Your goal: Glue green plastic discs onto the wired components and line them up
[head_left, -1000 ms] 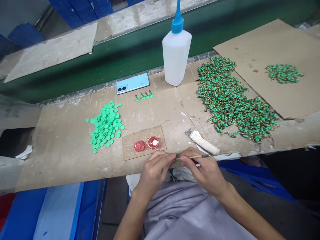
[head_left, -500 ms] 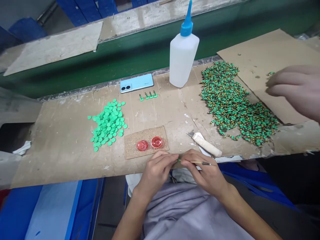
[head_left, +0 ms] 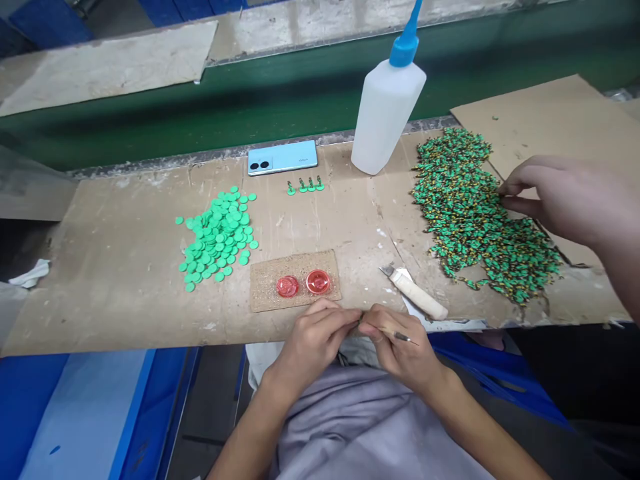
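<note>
My left hand (head_left: 313, 340) is closed in a pinch near the table's front edge. A small green piece is in its fingertips, now mostly hidden. Against it, my right hand (head_left: 403, 347) grips a thin wooden-handled tool (head_left: 395, 333), its dark metal end pointing right and a fine tip beyond. Just past my left hand, two small red cups (head_left: 318, 282) sit on a brown textured board (head_left: 263, 287). A knife with a wrapped, pale handle (head_left: 420, 295) lies beyond my right hand. Several tiny green figures on round bases (head_left: 311, 185) stand in a row farther back.
A heap of green discs (head_left: 220, 233) lies left. At right is a large pile of small green-and-black figures (head_left: 460, 200), with another person's hand (head_left: 555, 193) at it. A light-blue phone (head_left: 283, 159), a white squeeze bottle (head_left: 387, 113) and a cardboard sheet (head_left: 555, 120) are at the back.
The other person's hand has come down and left from the cardboard to the figure pile. The tool in my right hand has tilted downward at its right end. My view has shifted slightly.
</note>
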`<state>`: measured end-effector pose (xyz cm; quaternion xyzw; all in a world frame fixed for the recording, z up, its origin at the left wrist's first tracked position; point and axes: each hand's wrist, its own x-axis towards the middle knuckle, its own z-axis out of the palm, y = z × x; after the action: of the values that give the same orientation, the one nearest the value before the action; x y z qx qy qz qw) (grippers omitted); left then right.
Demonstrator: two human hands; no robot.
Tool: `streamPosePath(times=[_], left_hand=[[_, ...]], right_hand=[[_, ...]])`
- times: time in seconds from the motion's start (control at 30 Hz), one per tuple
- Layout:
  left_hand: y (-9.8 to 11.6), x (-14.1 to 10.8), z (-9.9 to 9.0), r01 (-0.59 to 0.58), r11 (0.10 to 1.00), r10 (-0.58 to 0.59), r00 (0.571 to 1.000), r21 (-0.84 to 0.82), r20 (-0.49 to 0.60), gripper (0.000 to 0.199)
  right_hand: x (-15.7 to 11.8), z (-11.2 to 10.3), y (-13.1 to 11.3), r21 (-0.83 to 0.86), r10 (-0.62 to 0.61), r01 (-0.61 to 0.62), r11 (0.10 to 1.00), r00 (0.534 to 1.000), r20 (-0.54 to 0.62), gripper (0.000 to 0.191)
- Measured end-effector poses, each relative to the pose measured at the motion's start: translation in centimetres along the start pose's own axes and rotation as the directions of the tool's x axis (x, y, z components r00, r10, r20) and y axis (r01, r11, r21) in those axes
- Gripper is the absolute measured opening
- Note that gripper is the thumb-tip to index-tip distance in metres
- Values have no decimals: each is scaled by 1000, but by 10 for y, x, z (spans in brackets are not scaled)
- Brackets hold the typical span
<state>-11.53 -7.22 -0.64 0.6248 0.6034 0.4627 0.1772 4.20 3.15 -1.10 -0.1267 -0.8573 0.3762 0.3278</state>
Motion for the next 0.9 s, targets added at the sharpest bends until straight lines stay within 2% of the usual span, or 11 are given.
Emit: streamPosePath(times=[0.17,0.37,0.73,0.9], left_hand=[[0,1,-1,-2,1000,2,1000,-5,13,16],[0,0,-3,46,999,-44,998,-26,45,15],[-1,-1,-3,4,999,-2,1000,-43,27,14],[-3,-3,-1,-2,1000,2,1000,-25,18,15]], right_hand=[[2,-2,1,32,11,-15,999,995,100,22],[3,-3,5,7,-9,8,1000,986,166,23],[6,-4,1,-86,-61,81,993,975,212,24],[3,-4,9,-21,-57,63,998,977,207,23]])
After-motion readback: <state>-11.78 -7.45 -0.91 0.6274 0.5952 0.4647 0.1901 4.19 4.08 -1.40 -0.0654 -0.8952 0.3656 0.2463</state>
